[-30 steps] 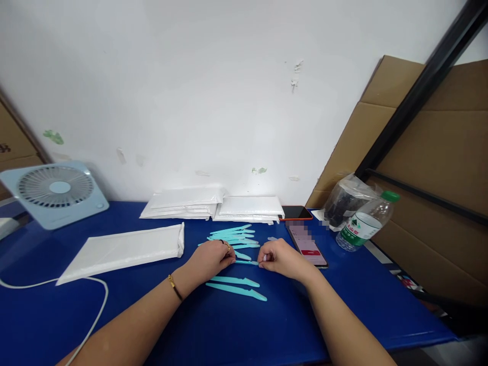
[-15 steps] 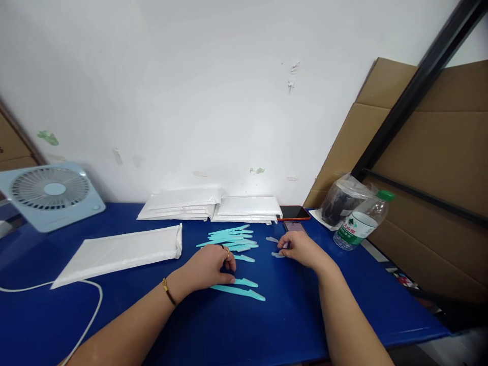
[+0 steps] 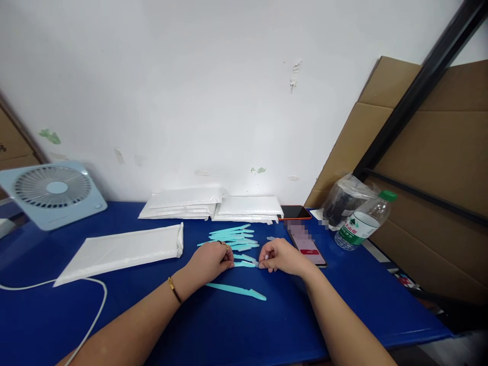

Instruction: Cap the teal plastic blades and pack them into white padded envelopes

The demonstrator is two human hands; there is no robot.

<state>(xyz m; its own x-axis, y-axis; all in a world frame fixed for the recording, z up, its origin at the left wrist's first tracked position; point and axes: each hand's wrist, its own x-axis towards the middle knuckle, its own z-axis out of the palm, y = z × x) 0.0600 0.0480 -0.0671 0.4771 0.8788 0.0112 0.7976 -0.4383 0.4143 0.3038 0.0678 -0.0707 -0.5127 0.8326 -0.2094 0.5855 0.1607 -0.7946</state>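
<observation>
Held a teal stick [image 3: 244, 264] low over the blue table [image 3: 229, 330], between both hands. Closed the left hand [image 3: 211, 262] on its left end, pinching it with thumb and fingers. Pinched a small clear piece [image 3: 263, 263] in the right hand [image 3: 280, 256], hard against the right tip of the stick. Could not tell whether seated on the tip or only touching, being so small.

Differed from 0.5 s before. Then, laid the left hand down on 2 loose sticks at the near side, and reached the right hand out to the far right, beside the phone [image 3: 307, 246], among a few clear bits. Now found only 1 lone stick [image 3: 236, 291] at the near side, apart from both hands. Judged from that: lifted 1 of the 2 with the left, fetched a clear piece with the right, brought both together in the middle. Matched the pose of 1 s before, so probably 1 more round of the same pairing.

Saw a pile of sticks [image 3: 231, 236] just beyond the hands, white packets [image 3: 213, 206] at the far wall, a bottle [image 3: 362, 221] to the right, a fan [image 3: 55, 193] at the far left.
</observation>
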